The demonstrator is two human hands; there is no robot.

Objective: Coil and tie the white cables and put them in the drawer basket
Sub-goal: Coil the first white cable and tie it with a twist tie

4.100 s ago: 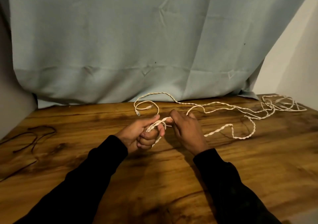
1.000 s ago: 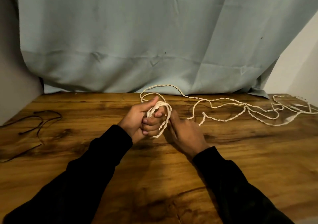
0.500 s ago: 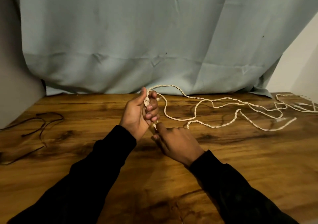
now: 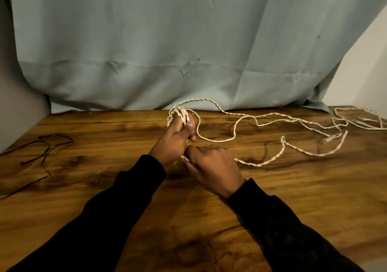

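- Fingers (image 4: 189, 125) of the left hand (image 4: 174, 139) curl round a small bundle of loops of the white cable (image 4: 259, 163), gripping it upright above the wooden table (image 4: 293, 198); the loops stick out above the fist near the table's far edge.
- Right hand (image 4: 211, 165), just beside and nearer than the left, has its fingers curled and pinches a strand of the same cable at its thumb side; the strand comes out again on the far side of the hand.
- From the right hand the twisted cable trails rightward across the table in loose bends, rising in one small kink, and ends in a tangle at the far right edge.
- Another run leaves the top of the bundle, arcs against the grey-green cloth (image 4: 188, 41) hung behind the table, then drops to join the loose bends.
- Black sleeves (image 4: 117, 215) cover both forearms to the wrists.
- Dark thin cord (image 4: 45, 146) lies loosely on the table at far left, well apart from the hands.
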